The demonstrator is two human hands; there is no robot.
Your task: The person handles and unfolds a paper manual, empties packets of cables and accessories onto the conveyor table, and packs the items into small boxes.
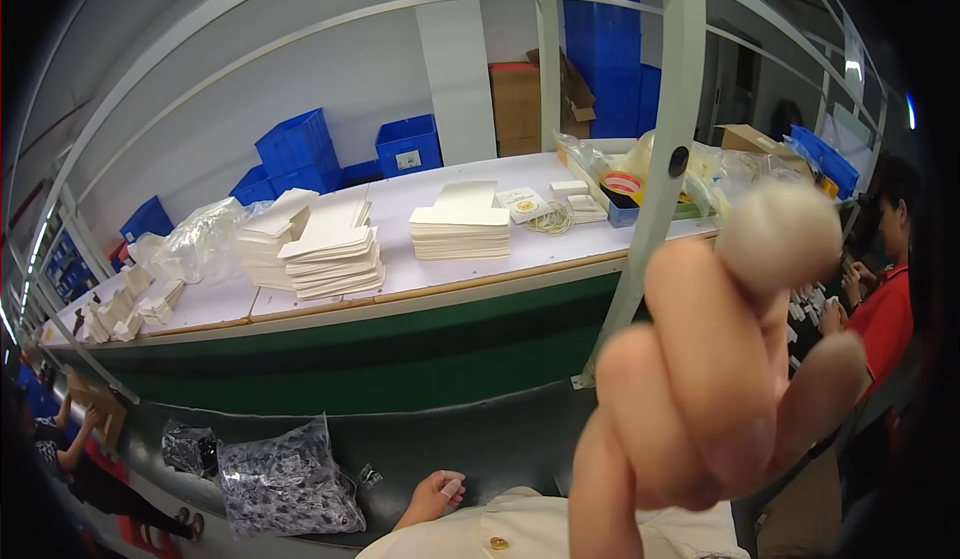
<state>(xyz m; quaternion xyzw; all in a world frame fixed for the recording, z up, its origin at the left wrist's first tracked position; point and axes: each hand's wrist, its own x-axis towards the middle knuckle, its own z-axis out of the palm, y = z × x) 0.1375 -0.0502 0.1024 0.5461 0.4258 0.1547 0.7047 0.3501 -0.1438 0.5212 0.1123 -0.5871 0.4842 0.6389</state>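
Observation:
My right hand looms large and slightly blurred at the right, raised close to the camera. Its fingers are curled inward, and a white finger cot covers one fingertip. I see nothing held in it. Low in the middle, my left hand rests near my light-coloured clothing at the edge of the dark belt. Its fingers are curled, with white coverings on the tips, and nothing shows in them. To its left lies a clear plastic bag full of small dark pieces, beside a smaller similar bag.
Stacks of white folded card stand on the raised shelf. Rubber bands and a tray of supplies lie farther right. A white post rises near my right hand. Co-workers sit at both sides, one in a red shirt.

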